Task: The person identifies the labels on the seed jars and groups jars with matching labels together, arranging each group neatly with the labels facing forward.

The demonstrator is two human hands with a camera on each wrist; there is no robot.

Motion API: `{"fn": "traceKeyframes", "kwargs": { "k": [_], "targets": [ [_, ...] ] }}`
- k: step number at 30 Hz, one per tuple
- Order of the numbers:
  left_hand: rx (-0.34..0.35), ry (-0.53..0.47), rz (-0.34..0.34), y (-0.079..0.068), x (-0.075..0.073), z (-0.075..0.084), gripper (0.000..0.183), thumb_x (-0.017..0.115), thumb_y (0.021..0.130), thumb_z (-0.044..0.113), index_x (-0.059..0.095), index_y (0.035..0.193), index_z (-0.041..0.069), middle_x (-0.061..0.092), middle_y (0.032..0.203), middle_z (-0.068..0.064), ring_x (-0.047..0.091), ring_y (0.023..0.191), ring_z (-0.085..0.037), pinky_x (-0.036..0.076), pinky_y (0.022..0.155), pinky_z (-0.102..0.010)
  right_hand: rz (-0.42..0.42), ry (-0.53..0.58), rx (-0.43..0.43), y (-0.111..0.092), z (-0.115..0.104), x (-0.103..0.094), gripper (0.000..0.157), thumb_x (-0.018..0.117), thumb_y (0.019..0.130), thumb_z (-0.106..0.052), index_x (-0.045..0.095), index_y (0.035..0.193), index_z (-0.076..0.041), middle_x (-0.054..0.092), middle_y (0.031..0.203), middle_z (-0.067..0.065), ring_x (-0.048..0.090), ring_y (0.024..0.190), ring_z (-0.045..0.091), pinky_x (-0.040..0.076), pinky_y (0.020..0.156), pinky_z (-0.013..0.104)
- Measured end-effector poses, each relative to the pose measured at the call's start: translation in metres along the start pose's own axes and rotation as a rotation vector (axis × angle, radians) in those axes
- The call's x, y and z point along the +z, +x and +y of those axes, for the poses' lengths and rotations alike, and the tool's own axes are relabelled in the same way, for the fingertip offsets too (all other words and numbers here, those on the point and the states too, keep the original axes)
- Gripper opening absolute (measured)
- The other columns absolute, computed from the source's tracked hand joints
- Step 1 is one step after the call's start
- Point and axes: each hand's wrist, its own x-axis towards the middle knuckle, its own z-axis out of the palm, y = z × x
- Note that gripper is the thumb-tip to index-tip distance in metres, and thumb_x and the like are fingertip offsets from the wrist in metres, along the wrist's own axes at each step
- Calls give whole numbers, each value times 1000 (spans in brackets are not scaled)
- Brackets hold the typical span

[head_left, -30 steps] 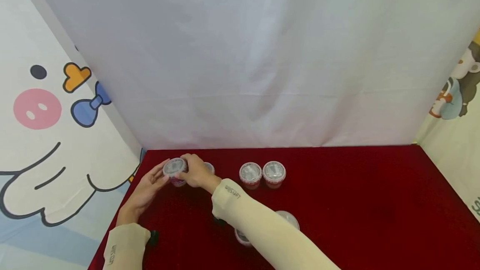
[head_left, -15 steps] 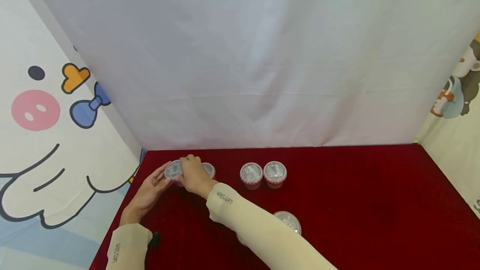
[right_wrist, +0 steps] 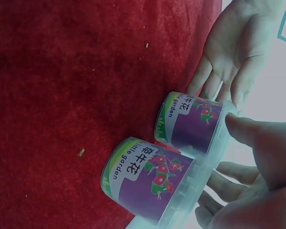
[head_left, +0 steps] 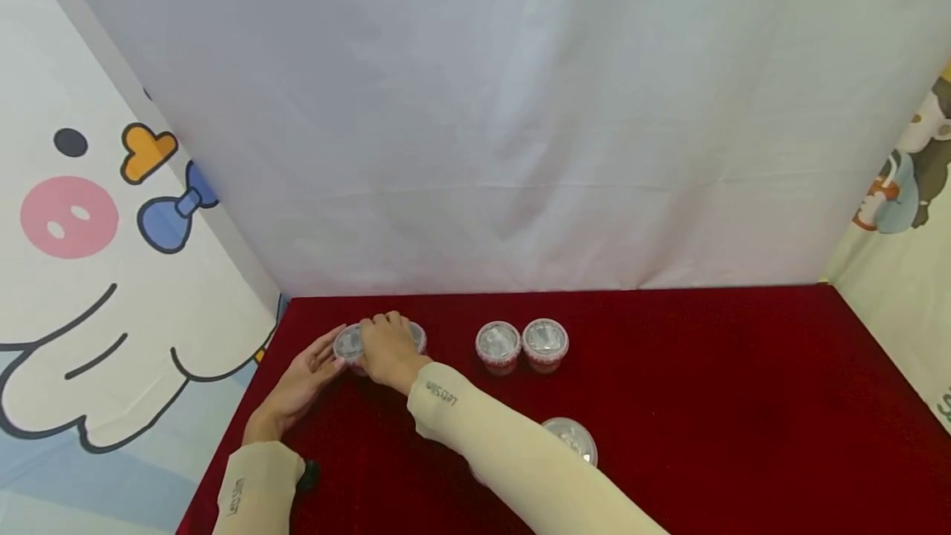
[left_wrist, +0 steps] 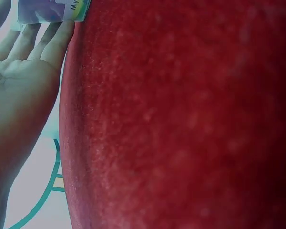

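Two clear-lidded plastic tubs stand side by side at the table's back left. In the right wrist view both carry purple labels reading "little garden" with red flowers. My right hand [head_left: 390,353] grips the left tub [head_left: 347,345], thumb at its lid rim and fingers bent behind, and covers part of the right tub [head_left: 419,338]. Its thumb [right_wrist: 243,131] shows in the right wrist view, above the larger-looking near tub [right_wrist: 148,176]. My left hand [head_left: 300,386] touches the left tub's outer side with fairly straight fingers; its palm [left_wrist: 24,90] shows in the left wrist view.
Another pair of lidded tubs, one here [head_left: 498,343] and its neighbour [head_left: 546,342], stands at the back middle. A further tub [head_left: 574,439] sits nearer, partly behind my right sleeve [head_left: 513,444]. Red cloth [head_left: 706,403] covers the table; a white curtain [head_left: 520,147] hangs behind.
The left tub has come down and shifted right, up against the right tub. Both hands moved slightly right with it, and the right hand's fingers now reach over toward the right tub.
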Motion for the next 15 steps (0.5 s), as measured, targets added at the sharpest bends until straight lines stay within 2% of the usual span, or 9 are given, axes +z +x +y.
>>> {"fn": "traceKeyframes", "kwargs": {
  "k": [4, 8, 11, 13, 15],
  "targets": [
    [-7, 20, 2, 2, 1, 0, 69, 55, 111, 8, 16, 167, -3, 44, 157, 11, 50, 132, 11, 46, 106, -13, -18, 9, 0, 0, 3, -1, 54, 73, 102, -37, 60, 146, -10, 63, 143, 6, 53, 135, 24, 39, 119, 35],
    [-23, 72, 36, -2, 2, 3, 69, 55, 111, 10, 17, 167, -4, 32, 168, -11, 48, 129, 14, 45, 104, -11, -26, 24, -8, -1, 5, -5, 58, 72, 102, -37, 56, 151, -11, 59, 149, 6, 51, 139, 23, 38, 121, 35],
    [-12, 116, 74, -7, 1, 6, 67, 55, 111, 12, 19, 166, -5, 25, 170, -26, 48, 128, 16, 45, 103, -10, -27, 34, -17, -2, 6, -12, 62, 73, 102, -37, 53, 154, -11, 57, 153, 5, 50, 142, 23, 37, 122, 35],
    [7, 145, 94, -11, 0, 9, 66, 55, 112, 12, 21, 165, -6, 25, 170, -27, 47, 128, 17, 43, 103, -8, -21, 55, -25, -3, 7, -17, 62, 73, 102, -36, 52, 155, -10, 55, 154, 6, 49, 143, 24, 36, 122, 36],
    [28, 170, 112, -16, 0, 14, 65, 55, 112, 13, 22, 165, -6, 31, 169, -22, 46, 129, 17, 42, 104, -8, -15, 76, -36, -4, 7, -23, 63, 73, 102, -35, 51, 155, -9, 54, 155, 7, 48, 144, 25, 36, 122, 37]
  ]
}}
